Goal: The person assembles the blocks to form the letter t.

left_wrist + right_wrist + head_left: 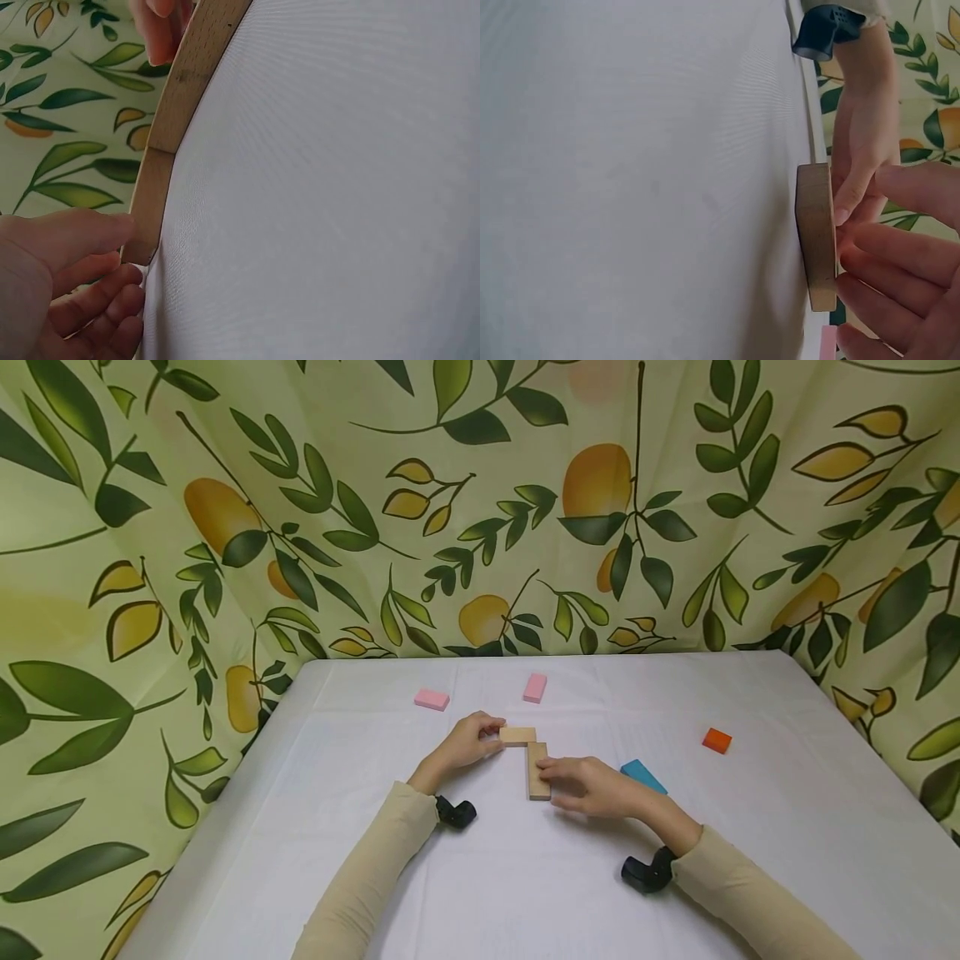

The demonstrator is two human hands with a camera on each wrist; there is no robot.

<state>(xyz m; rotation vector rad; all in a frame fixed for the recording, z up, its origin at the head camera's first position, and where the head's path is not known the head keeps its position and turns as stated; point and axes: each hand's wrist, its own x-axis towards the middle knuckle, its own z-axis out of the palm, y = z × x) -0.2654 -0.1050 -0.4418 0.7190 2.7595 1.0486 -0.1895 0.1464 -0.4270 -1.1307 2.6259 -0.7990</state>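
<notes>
A pink block lies beyond the left hand, which pinches a pale wooden block. A second wooden block adjoins it between the hands, touched by the right hand, fingers apart. A blue block lies just beside that hand, an orange block farther right.

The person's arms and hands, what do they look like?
The left sleeve and right sleeve are long, plain and beige. The left hand and right hand are bare, with no gloves or rings visible. The left wrist device and right wrist device are black and bent; no cables show.
</notes>
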